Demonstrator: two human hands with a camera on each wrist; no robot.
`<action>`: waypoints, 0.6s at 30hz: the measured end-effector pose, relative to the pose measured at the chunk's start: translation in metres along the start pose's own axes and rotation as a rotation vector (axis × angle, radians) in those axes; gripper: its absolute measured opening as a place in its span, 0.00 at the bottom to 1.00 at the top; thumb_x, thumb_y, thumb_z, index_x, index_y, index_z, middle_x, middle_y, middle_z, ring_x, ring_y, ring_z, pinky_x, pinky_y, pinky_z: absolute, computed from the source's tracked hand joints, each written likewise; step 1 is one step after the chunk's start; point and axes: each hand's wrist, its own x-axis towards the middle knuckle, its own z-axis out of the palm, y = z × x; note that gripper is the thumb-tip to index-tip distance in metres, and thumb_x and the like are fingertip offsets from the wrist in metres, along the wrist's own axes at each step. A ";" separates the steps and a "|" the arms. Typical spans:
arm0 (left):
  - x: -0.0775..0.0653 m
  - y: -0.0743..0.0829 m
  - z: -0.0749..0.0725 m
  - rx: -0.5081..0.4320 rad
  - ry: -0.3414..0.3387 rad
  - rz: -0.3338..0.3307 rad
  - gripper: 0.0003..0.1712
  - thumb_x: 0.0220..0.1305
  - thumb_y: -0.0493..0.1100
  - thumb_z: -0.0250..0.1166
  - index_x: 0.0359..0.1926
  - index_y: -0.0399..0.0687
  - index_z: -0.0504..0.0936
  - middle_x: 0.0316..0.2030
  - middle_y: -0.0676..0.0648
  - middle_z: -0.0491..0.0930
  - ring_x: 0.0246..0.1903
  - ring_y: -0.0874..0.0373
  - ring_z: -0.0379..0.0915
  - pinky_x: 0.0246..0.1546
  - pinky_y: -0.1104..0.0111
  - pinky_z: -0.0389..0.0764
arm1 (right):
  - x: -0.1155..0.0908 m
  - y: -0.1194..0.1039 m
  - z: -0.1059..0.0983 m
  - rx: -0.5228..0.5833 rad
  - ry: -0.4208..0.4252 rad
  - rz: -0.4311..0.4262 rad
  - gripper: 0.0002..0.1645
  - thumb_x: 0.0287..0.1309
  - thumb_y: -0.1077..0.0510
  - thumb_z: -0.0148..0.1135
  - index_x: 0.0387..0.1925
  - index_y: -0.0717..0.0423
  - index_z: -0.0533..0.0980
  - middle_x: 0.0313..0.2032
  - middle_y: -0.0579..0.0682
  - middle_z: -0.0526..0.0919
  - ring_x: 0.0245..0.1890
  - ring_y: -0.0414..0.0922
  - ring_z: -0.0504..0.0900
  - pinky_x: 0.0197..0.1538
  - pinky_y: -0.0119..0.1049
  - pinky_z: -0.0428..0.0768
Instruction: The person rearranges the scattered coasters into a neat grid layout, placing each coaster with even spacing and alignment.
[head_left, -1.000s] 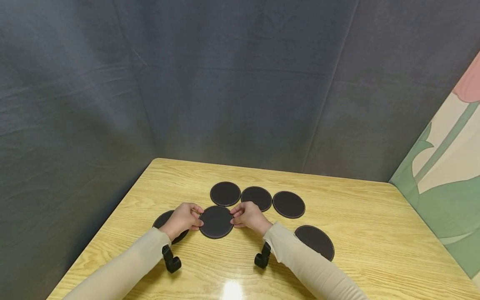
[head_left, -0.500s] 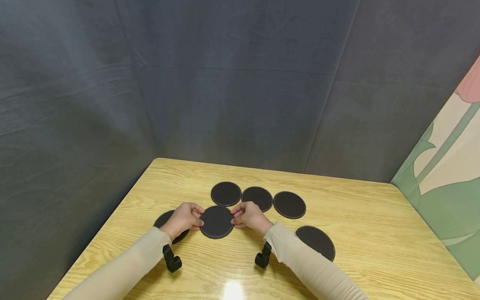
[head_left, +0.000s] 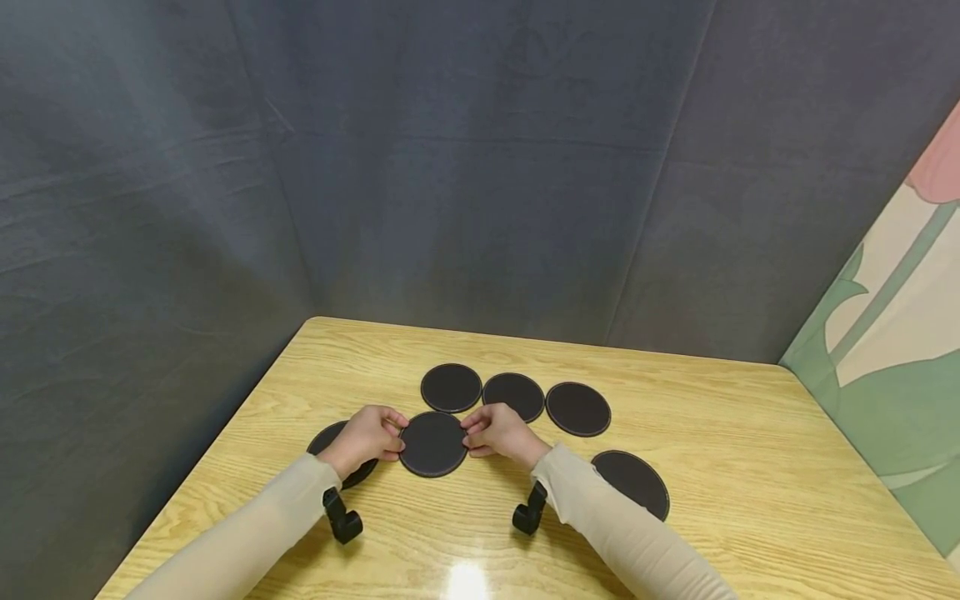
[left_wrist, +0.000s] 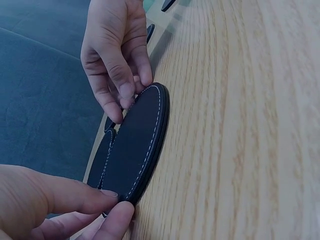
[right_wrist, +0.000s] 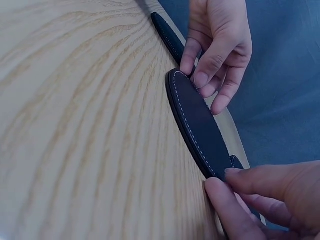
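A round black coaster [head_left: 432, 444] with pale stitching round its rim lies on the wooden table between both hands. My left hand [head_left: 366, 437] pinches its left edge with thumb and fingers, and my right hand [head_left: 504, 433] holds the opposite edge. In the left wrist view the coaster [left_wrist: 137, 135] shows a layered rim; whether it is one piece or two stacked I cannot tell. Another coaster [head_left: 324, 437] lies partly hidden beneath the left hand and wrist. Just behind the held one, a row begins with a coaster [head_left: 451, 387] at the left.
Along that back row sit a middle coaster [head_left: 516, 393], partly covered by the right hand, and a right coaster [head_left: 578, 409]. One more coaster [head_left: 632, 482] lies beside the right forearm. Grey cloth [head_left: 465, 167] hangs behind the table [head_left: 750, 467].
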 end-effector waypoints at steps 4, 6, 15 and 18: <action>0.001 0.000 0.000 -0.007 -0.004 0.002 0.18 0.52 0.22 0.65 0.46 0.31 0.79 0.32 0.42 0.72 0.29 0.54 0.76 0.31 0.64 0.85 | -0.001 0.000 0.000 -0.003 -0.003 -0.002 0.13 0.56 0.74 0.62 0.45 0.71 0.77 0.30 0.54 0.77 0.30 0.42 0.83 0.37 0.39 0.87; 0.000 0.000 0.000 -0.010 -0.006 0.003 0.18 0.52 0.22 0.65 0.46 0.31 0.80 0.32 0.42 0.71 0.29 0.54 0.76 0.32 0.64 0.85 | -0.002 0.000 0.000 -0.003 -0.003 -0.003 0.14 0.57 0.74 0.61 0.46 0.71 0.77 0.31 0.55 0.77 0.30 0.42 0.83 0.37 0.39 0.87; -0.003 0.009 -0.001 -0.012 -0.011 0.008 0.18 0.55 0.25 0.64 0.49 0.31 0.79 0.34 0.42 0.72 0.29 0.54 0.76 0.31 0.65 0.85 | -0.007 -0.006 -0.006 0.030 -0.018 -0.019 0.16 0.57 0.73 0.60 0.49 0.73 0.75 0.33 0.56 0.79 0.30 0.45 0.83 0.38 0.40 0.87; -0.004 0.015 -0.002 -0.002 -0.024 0.020 0.17 0.58 0.27 0.62 0.51 0.31 0.78 0.35 0.41 0.73 0.29 0.53 0.76 0.30 0.65 0.85 | -0.010 -0.011 -0.010 0.014 -0.021 -0.068 0.18 0.58 0.72 0.59 0.51 0.73 0.75 0.34 0.57 0.80 0.31 0.45 0.83 0.39 0.41 0.87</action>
